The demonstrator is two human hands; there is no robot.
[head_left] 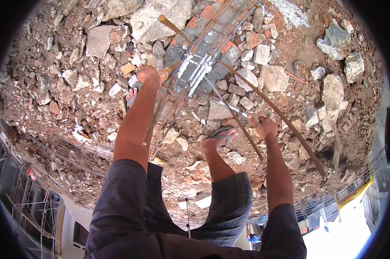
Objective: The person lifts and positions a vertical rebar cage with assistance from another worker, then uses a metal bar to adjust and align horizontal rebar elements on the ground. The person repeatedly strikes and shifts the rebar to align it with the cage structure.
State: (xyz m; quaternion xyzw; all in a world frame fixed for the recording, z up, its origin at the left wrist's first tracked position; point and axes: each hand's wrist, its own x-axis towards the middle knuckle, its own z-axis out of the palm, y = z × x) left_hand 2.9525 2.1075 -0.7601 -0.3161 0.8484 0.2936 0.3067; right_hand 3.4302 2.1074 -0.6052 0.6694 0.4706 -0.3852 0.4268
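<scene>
A steel rebar cage (221, 26) runs diagonally through the middle, over grey mortar and red brick. Some bars at its centre carry a white coating (198, 73). Just left of this coated part is my left hand (148, 74), its fingers closed; what they hold is hidden. An orange-brown stick (172, 67) lies between that hand and the cage. Out to the right, my right hand (264, 127) grips the end of a thin pale bar with a dark section (231, 108), which slants up left toward the cage.
Long rusty rods (275, 105) lean across the rubble on the right. A brown stick (173, 28) juts out at the cage's upper left. Large stones (160, 19) and broken concrete (333, 93) surround me. My sandalled foot (221, 137) stands right of the cage.
</scene>
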